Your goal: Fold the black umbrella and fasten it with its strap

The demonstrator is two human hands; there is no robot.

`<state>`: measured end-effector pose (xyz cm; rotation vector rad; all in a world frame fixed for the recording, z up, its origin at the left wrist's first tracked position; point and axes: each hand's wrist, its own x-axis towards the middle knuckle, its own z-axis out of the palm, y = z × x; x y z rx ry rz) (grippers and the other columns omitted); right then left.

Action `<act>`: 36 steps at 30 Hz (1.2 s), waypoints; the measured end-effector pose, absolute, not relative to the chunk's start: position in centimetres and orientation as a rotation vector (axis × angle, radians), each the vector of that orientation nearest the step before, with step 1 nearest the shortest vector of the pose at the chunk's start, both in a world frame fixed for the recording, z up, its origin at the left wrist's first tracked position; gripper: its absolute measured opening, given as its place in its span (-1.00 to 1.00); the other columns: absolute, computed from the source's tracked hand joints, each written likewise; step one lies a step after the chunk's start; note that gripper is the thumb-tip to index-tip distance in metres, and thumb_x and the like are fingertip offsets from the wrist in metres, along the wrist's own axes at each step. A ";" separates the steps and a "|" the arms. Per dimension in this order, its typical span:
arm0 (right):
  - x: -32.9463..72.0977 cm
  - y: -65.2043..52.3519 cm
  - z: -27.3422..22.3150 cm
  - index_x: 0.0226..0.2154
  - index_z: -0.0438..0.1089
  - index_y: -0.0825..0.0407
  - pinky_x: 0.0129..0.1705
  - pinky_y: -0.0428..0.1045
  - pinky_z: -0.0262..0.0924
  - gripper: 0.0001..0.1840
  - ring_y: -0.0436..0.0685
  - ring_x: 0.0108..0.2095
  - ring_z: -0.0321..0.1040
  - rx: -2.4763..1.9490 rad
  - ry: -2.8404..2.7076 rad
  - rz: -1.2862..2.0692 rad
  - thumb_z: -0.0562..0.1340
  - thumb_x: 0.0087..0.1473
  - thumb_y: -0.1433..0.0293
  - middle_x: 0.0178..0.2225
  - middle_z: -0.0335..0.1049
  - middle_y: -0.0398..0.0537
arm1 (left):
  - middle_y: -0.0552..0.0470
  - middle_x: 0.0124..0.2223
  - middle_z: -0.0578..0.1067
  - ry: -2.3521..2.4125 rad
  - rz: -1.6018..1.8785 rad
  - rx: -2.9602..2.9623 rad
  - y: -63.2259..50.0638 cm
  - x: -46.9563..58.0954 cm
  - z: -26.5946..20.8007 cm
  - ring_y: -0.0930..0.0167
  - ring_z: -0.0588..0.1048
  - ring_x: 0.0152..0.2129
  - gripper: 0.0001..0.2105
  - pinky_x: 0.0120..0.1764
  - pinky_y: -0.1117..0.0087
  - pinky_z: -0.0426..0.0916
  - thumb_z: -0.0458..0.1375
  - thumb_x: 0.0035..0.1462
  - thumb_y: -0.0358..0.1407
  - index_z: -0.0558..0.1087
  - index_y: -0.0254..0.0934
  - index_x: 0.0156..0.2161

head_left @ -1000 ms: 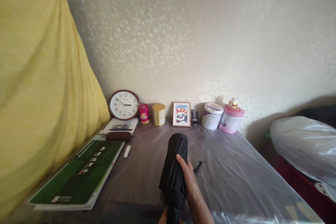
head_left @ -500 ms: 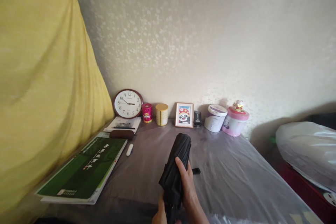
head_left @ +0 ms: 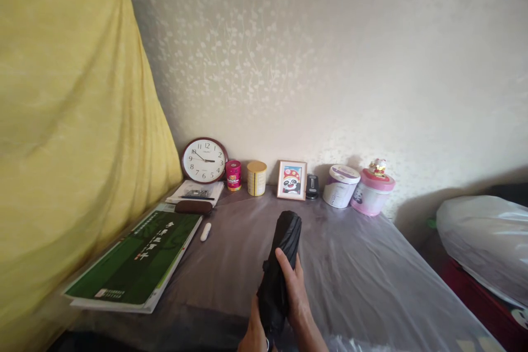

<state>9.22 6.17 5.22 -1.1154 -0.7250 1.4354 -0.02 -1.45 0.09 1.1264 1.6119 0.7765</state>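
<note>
A folded black umbrella [head_left: 280, 264] is held upright and slightly tilted above the near part of the table, its pleated canopy bundled around the shaft. My right hand [head_left: 296, 289] wraps around its right side, thumb lying across the front of the fabric. Lower down, my left hand [head_left: 254, 330] grips the bottom end near the handle, which is mostly hidden at the frame's lower edge.
On the left lie a green book [head_left: 140, 261], a brown case [head_left: 193, 207] and a small white object [head_left: 205, 231]. Along the wall stand a clock [head_left: 205, 160], a pink tin [head_left: 233, 176], a yellow-lidded can [head_left: 257, 179], a picture frame [head_left: 292, 180] and two tubs [head_left: 340, 187].
The umbrella's canopy looks wrapped more tightly and narrower. The loose black strap at its right no longer shows. My left hand has risen slightly, and the view has shifted a little.
</note>
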 end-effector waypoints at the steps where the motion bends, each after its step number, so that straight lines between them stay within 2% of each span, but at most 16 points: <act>1: 9.3 6.2 5.1 -0.13 0.32 0.05 -0.42 -0.04 0.29 -0.37 0.13 -0.45 0.41 -1.103 -0.728 1.445 0.34 -0.23 0.05 -0.44 0.46 -0.10 | -0.23 -0.02 0.45 1.647 0.753 1.174 -1.4 -0.1 -0.1 0.26 0.49 -0.17 -0.20 -0.14 0.42 0.27 0.12 -0.17 -0.43 -0.09 -0.46 0.21; 3: 9.3 6.2 5.0 -0.15 0.33 0.06 -0.48 -0.04 0.27 -0.38 0.10 -0.53 0.37 -1.087 -0.722 1.469 0.31 -0.20 0.02 -0.51 0.43 -0.13 | -0.23 0.03 0.40 1.556 0.828 1.216 -1.4 -0.1 -0.2 0.27 0.45 -0.11 -0.19 -0.10 0.42 0.26 0.11 -0.19 -0.41 -0.11 -0.45 0.21; 5: 9.3 6.1 5.1 -0.16 0.33 0.08 -0.55 -0.05 0.25 -0.38 0.07 -0.60 0.33 -1.083 -0.707 1.502 0.27 -0.17 -0.01 -0.56 0.41 -0.14 | -0.15 0.05 0.40 1.290 0.983 1.168 -1.4 0.0 -0.2 0.31 0.41 -0.06 -0.22 -0.06 0.43 0.25 0.12 -0.21 -0.36 -0.04 -0.37 0.19; 8: 9.4 6.1 5.1 -0.14 0.32 0.11 -0.55 -0.05 0.25 -0.38 0.07 -0.60 0.34 -1.066 -0.730 1.538 0.25 -0.14 -0.01 -0.52 0.43 -0.10 | -0.06 -0.01 0.44 1.036 1.054 1.064 -1.3 0.3 -0.2 0.33 0.44 -0.13 -0.25 -0.08 0.40 0.29 0.12 -0.22 -0.30 0.01 -0.29 0.16; 10: 9.5 6.2 4.9 -0.14 0.31 0.09 -0.51 -0.04 0.27 -0.39 0.09 -0.56 0.37 -1.072 -0.768 1.525 0.28 -0.15 0.02 -0.48 0.45 -0.08 | -0.07 -0.07 0.48 1.136 1.005 1.066 -1.3 0.5 -0.3 0.33 0.47 -0.19 -0.23 -0.12 0.39 0.30 0.13 -0.21 -0.31 -0.01 -0.31 0.18; 12: 9.5 6.4 4.5 -0.16 0.30 0.08 -0.48 -0.03 0.28 -0.40 0.12 -0.52 0.40 -1.114 -0.798 1.471 0.31 -0.19 0.04 -0.47 0.45 -0.08 | -0.11 -0.03 0.45 1.335 0.938 1.119 -1.3 0.5 -0.5 0.32 0.46 -0.15 -0.20 -0.11 0.41 0.30 0.13 -0.22 -0.39 -0.04 -0.33 0.20; 15: 9.4 6.6 4.0 -0.17 0.30 0.05 -0.44 -0.04 0.30 -0.41 0.15 -0.43 0.42 -1.180 -0.812 1.377 0.35 -0.23 0.07 -0.44 0.46 -0.09 | -0.20 0.20 0.20 1.585 0.827 1.244 -1.5 0.3 -0.5 0.27 0.36 0.01 -0.16 -0.04 0.44 0.25 0.07 -0.25 -0.51 -0.09 -0.36 0.22; 17: 9.4 6.6 4.0 -0.18 0.31 0.05 -0.42 -0.04 0.31 -0.43 0.16 -0.40 0.43 -1.185 -0.793 1.368 0.34 -0.21 0.07 -0.43 0.46 -0.09 | -0.22 0.26 0.06 1.633 0.808 1.314 -1.7 0.0 -0.3 0.26 0.28 0.08 -0.19 -0.01 0.43 0.22 0.04 -0.23 -0.52 -0.09 -0.40 0.22; 19: 9.3 6.6 4.1 -0.17 0.31 0.06 -0.44 -0.04 0.30 -0.43 0.15 -0.43 0.42 -1.160 -0.759 1.396 0.32 -0.19 0.06 -0.46 0.45 -0.11 | -0.21 0.24 0.11 1.530 0.882 1.347 -1.7 -0.4 0.2 0.28 0.29 0.07 -0.20 0.00 0.43 0.21 0.05 -0.22 -0.49 -0.08 -0.40 0.22; 22: 9.4 6.3 4.4 -0.12 0.31 0.09 -0.50 -0.04 0.28 -0.39 0.13 -0.52 0.39 -1.113 -0.721 1.464 0.29 -0.16 0.04 -0.51 0.43 -0.11 | -0.11 0.14 0.30 1.183 0.995 1.259 -1.5 -0.7 0.8 0.33 0.37 -0.01 -0.24 -0.05 0.43 0.27 0.08 -0.23 -0.43 0.00 -0.31 0.18; 24: 9.4 6.1 4.6 -0.11 0.31 0.11 -0.51 -0.03 0.27 -0.37 0.12 -0.54 0.37 -1.084 -0.727 1.501 0.27 -0.14 0.03 -0.51 0.43 -0.09 | -0.08 0.11 0.33 1.005 1.037 1.170 -1.3 -0.6 0.8 0.33 0.36 0.00 -0.26 -0.06 0.41 0.29 0.08 -0.21 -0.39 0.02 -0.28 0.17; 27: 9.5 6.0 4.6 -0.14 0.32 0.11 -0.48 -0.02 0.29 -0.40 0.13 -0.50 0.39 -1.086 -0.781 1.474 0.27 -0.14 0.04 -0.47 0.44 -0.06 | -0.16 0.19 0.22 0.996 1.106 1.162 -1.2 -0.2 0.1 0.27 0.25 0.10 -0.22 0.04 0.34 0.22 0.09 -0.21 -0.36 -0.02 -0.34 0.20; 31: 9.4 6.1 4.6 -0.19 0.32 0.06 -0.41 -0.04 0.30 -0.46 0.13 -0.44 0.40 -1.170 -0.841 1.340 0.31 -0.17 0.07 -0.46 0.45 -0.10 | -0.33 0.19 0.18 1.393 0.882 1.285 -1.4 0.0 -0.7 0.18 0.33 0.04 -0.12 0.04 0.24 0.21 0.08 -0.21 -0.48 -0.23 -0.47 0.24; 33: 9.3 6.1 4.5 -0.17 0.32 0.06 -0.38 -0.05 0.30 -0.45 0.12 -0.42 0.41 -1.180 -0.823 1.327 0.32 -0.18 0.08 -0.45 0.45 -0.12 | -0.32 0.24 0.08 1.531 0.799 1.353 -1.6 -0.1 -0.6 0.16 0.29 0.07 -0.13 0.03 0.25 0.22 0.04 -0.21 -0.52 -0.22 -0.43 0.25; 36: 9.4 6.2 4.3 -0.16 0.32 0.07 -0.39 -0.04 0.31 -0.43 0.13 -0.42 0.42 -1.152 -0.748 1.390 0.32 -0.18 0.07 -0.42 0.46 -0.11 | -0.21 0.29 -0.03 1.450 0.917 1.389 -1.5 -0.5 0.1 0.22 0.13 0.17 -0.14 0.10 0.33 0.13 0.06 -0.24 -0.50 -0.15 -0.39 0.24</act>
